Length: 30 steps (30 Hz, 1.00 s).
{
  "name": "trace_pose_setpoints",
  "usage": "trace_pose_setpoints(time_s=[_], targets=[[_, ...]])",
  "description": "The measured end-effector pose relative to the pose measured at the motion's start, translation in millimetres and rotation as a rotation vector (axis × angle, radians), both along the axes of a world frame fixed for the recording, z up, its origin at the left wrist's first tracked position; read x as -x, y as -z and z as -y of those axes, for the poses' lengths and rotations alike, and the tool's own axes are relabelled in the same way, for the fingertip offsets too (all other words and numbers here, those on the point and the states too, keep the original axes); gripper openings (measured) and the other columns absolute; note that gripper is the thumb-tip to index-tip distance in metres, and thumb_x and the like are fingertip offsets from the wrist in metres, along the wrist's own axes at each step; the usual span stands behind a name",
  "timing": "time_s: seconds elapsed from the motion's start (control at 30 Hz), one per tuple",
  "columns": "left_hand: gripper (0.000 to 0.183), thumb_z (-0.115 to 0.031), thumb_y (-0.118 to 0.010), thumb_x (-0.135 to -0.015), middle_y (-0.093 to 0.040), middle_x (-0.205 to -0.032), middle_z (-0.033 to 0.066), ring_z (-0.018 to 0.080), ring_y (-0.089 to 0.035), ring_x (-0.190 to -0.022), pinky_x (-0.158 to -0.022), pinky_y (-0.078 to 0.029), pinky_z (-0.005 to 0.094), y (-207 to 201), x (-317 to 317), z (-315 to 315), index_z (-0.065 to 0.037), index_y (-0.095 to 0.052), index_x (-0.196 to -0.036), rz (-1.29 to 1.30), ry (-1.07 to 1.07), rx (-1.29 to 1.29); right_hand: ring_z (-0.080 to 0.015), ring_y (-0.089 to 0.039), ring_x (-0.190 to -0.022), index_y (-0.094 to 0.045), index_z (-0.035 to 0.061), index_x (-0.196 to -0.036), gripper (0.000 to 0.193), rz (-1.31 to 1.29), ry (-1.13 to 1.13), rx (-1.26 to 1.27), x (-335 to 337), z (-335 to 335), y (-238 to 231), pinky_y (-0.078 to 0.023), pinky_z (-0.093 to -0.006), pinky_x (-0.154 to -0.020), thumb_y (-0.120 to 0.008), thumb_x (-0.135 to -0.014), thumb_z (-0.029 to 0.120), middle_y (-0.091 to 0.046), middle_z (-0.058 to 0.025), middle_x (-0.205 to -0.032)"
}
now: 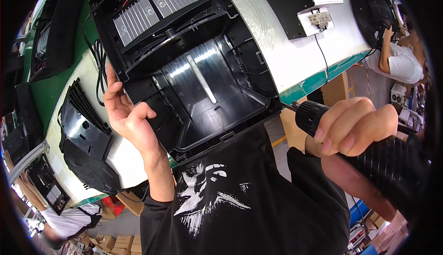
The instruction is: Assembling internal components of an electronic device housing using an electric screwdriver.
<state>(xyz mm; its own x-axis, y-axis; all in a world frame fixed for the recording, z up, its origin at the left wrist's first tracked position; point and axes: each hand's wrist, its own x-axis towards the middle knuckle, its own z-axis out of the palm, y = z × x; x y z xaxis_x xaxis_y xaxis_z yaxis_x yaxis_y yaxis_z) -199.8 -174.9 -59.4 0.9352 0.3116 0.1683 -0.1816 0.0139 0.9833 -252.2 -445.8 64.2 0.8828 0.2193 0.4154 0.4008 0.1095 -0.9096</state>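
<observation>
A boxy housing (182,100) of glossy black plastic, notched along its inner walls, lies at the tabletop's (277,51) near edge, before the person's torso. A slender pale strip (201,79) runs along its smooth, reflective bottom; silvery finned metal blocks (177,1) fill its far compartment. A black panel (85,130) and a mesh-textured black piece (90,165) lie to the left.

The left hand (131,123) rises beside the housing's left wall, palm up, thumb bent inward, fingers parted and loosely curled; firm contact is unclear. The right hand (353,128) wraps its fingers tightly around a ribbed, cylindrical black screwdriver (310,117), its shaft aimed at the near right corner.
</observation>
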Motion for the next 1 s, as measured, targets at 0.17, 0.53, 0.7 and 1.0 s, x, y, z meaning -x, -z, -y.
trace_pose_setpoints(time_s=[0.17, 0.53, 0.7, 1.0], targets=[[0.061, 0.015, -0.038, -0.048, -0.037, -0.138, 0.0214, 0.027, -0.038, -0.127, -0.083, -0.044, 0.0201, -0.7, 1.2, -0.5, 0.001, -0.051, -0.106, 0.001, 0.003, -0.014, -0.0227, -0.058, -0.059, -0.05, 0.0013, -0.076, 0.029, -0.156, -0.091, -0.03, -1.4, 2.3, 1.2, -0.051, -0.033, -0.061, -0.057, -0.083, 0.028, -0.057, -0.0116, -0.069], [0.057, 0.019, -0.039, -0.05, -0.034, -0.14, 0.0211, 0.024, -0.05, -0.114, -0.06, -0.047, 0.0168, -4.0, 0.0, 2.6, 0.0, -0.05, -0.102, 0.001, 0.023, 0.067, -0.0214, -0.058, -0.06, -0.049, 0.0036, -0.078, 0.024, -0.197, -0.036, -0.033, -2.4, -1.2, 1.6, -0.05, -0.0337, -0.063, -0.056, -0.084, 0.026, -0.057, -0.0093, -0.069], [0.057, 0.019, -0.038, -0.049, -0.034, -0.14, 0.0214, 0.0248, -0.049, -0.116, -0.06, -0.048, 0.0168, -2.9, 0.3, -0.8, 0.0, -0.049, -0.101, 0.007, 0.033, 0.076, -0.019, -0.055, -0.056, -0.049, 0.0052, -0.075, 0.038, -0.103, 0.04, -0.086, -2.6, -4.2, 0.6, -0.048, -0.0293, -0.056, -0.06, -0.077, 0.041, -0.053, -0.0065, -0.065], [0.057, 0.019, -0.038, -0.048, -0.033, -0.141, 0.0213, 0.0287, -0.041, -0.125, -0.069, -0.048, 0.019, 0.0, -0.4, 1.4, -0.001, -0.049, -0.1, 0.006, 0.038, 0.107, -0.0152, -0.052, -0.05, -0.049, 0.0068, -0.074, 0.051, 0.191, 0.133, -0.174, 12.9, 8.7, -10.7, -0.046, -0.0226, -0.049, -0.069, -0.07, 0.054, -0.048, -0.0018, -0.058]])
